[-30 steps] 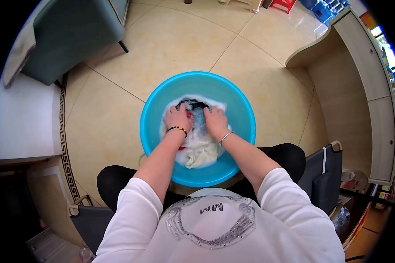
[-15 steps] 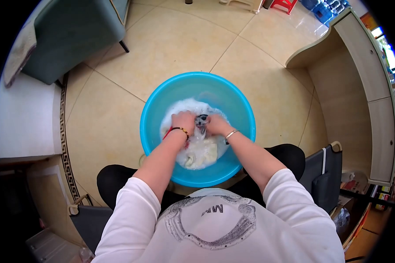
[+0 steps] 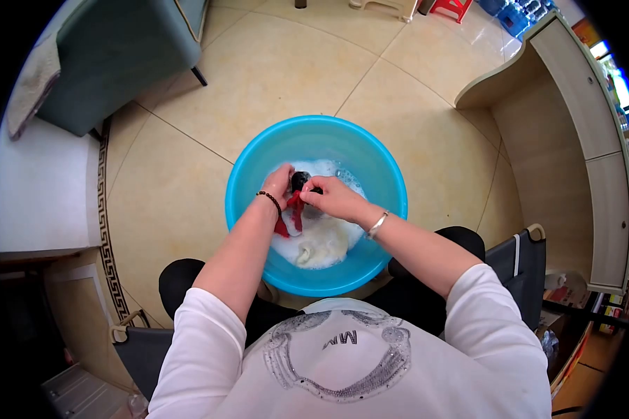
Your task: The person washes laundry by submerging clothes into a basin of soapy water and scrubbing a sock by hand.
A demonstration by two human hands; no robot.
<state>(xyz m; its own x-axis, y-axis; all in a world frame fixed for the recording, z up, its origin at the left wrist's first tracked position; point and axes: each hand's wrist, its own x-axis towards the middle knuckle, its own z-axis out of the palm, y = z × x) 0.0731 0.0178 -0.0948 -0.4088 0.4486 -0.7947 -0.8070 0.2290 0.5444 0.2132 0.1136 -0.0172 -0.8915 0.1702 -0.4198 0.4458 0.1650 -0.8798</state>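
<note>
A round blue basin (image 3: pixel 313 121) holds sudsy water with white foam (image 3: pixel 323 166). Inside it, my left hand (image 3: pixel 278 184) is closed at the left side of a wet black and red cloth (image 3: pixel 295 209), some of its fingers out of sight. From the right, my right hand (image 3: pixel 337 200) pinches the same cloth between thumb and fingers. The cloth's red part hangs down into the suds. Below both hands a cream-white cloth (image 3: pixel 323 246) lies half sunk in the water.
The basin stands on a beige tiled floor (image 3: pixel 279 70) between my knees. A grey-green chair (image 3: pixel 119 63) is at the upper left, a pale wooden cabinet (image 3: pixel 559 133) at the right. A red stool (image 3: pixel 452 8) and blue water bottles (image 3: pixel 514 21) stand farther back.
The red and black cloth now shows above the suds, where a dark, foamy piece was between my hands. My right hand has turned and moved slightly left; my left hand has tilted upright.
</note>
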